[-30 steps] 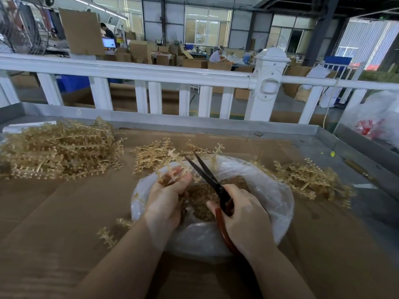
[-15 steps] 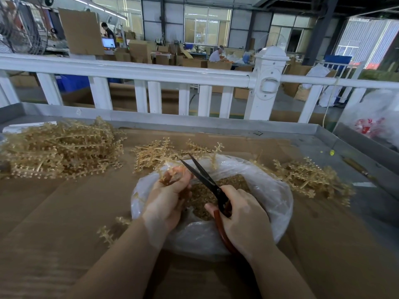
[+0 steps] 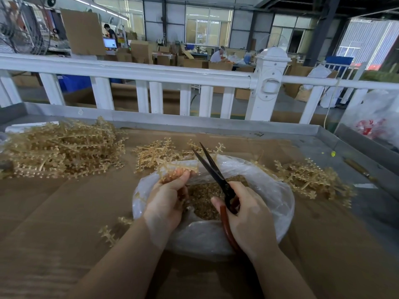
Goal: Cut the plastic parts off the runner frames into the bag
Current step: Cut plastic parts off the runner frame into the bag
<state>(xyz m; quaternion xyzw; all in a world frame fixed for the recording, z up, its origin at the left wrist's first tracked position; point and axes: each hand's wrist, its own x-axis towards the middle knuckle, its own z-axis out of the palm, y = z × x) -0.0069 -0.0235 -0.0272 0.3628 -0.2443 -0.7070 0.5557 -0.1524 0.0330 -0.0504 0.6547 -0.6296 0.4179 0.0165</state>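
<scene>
My left hand (image 3: 167,198) grips a tan runner frame (image 3: 179,167) over the mouth of a clear plastic bag (image 3: 269,203) holding a heap of small tan cut parts (image 3: 205,199). My right hand (image 3: 248,216) holds black scissors with red handles (image 3: 216,171). Their blades are slightly parted and point up and away, just right of the frame. A large pile of runner frames (image 3: 62,149) lies at the left, a smaller one (image 3: 155,154) behind the bag, and another (image 3: 311,180) at the right.
Brown cardboard (image 3: 54,212) covers the grey metal table, which has a raised rim (image 3: 194,124). Loose frame scraps (image 3: 110,234) lie near my left forearm. A white railing (image 3: 151,74) runs behind the table. A white plastic sack (image 3: 375,117) sits at the far right.
The scissors' blades have swung slightly rightward and stand to the right of the frame. My left hand has lifted the frame a little higher over the bag.
</scene>
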